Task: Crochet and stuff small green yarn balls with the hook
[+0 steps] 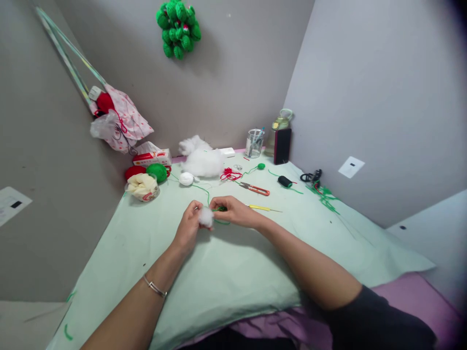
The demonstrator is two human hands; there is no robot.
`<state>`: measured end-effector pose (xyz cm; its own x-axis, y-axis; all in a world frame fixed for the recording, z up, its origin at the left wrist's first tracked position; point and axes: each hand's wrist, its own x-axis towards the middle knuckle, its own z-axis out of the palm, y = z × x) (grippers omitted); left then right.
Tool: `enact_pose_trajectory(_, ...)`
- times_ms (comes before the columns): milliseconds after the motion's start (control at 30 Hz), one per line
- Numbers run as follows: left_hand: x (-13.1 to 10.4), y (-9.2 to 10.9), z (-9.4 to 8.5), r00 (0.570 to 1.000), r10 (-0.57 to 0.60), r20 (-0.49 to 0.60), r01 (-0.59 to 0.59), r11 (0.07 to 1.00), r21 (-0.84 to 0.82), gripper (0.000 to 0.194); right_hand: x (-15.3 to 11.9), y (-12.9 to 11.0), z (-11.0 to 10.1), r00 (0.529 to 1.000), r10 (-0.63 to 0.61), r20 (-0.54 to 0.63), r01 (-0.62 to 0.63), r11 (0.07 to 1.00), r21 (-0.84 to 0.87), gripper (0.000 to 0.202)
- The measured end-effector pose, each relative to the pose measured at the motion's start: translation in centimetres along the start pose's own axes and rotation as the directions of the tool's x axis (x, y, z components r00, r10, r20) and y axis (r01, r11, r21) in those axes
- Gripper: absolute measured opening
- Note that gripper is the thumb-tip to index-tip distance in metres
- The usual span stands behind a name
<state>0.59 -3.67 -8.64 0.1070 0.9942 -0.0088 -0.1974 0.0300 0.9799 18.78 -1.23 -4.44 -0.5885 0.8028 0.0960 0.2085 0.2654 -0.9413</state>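
My left hand is closed on a small tuft of white stuffing above the middle of the table. Right beside it, my right hand pinches a small green crocheted piece, mostly covered by the fingers. Green yarn runs from there toward the back of the table. A yellow-handled crochet hook lies just right of my right hand. Behind it rest orange-handled thread snips.
A heap of white stuffing lies at the back, with a white yarn ball before it. Red yarn, a black thread spool, a glass cup and a phone stand or lie rightward. A tub sits left.
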Motion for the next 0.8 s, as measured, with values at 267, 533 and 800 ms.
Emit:
enact_pose_trajectory(267, -0.7, 1.1, 1.2, 0.999, -0.009, 0.047, 0.012, 0.998, -0.067, 0.023, 1.0, 1.4, 1.0, 0.957, 0.006, -0.29, -0.05, 0.988, -0.145, 0.009)
enact_pose_trajectory(533, 0.0, 0.6, 0.1, 0.999, 0.021, 0.032, -0.022, 0.999, 0.032, 0.038, -0.1, -0.2, 1.2, 0.95, -0.022, -0.312, -0.06, 0.967, -0.25, 0.013)
enact_pose_trajectory(800, 0.5, -0.7, -0.5, 0.989, 0.109, -0.098, -0.093, 0.983, 0.156, 0.019, 0.0, -0.1, 2.3, 0.986, -0.018, -0.166, -0.013, 0.983, -0.184, 0.005)
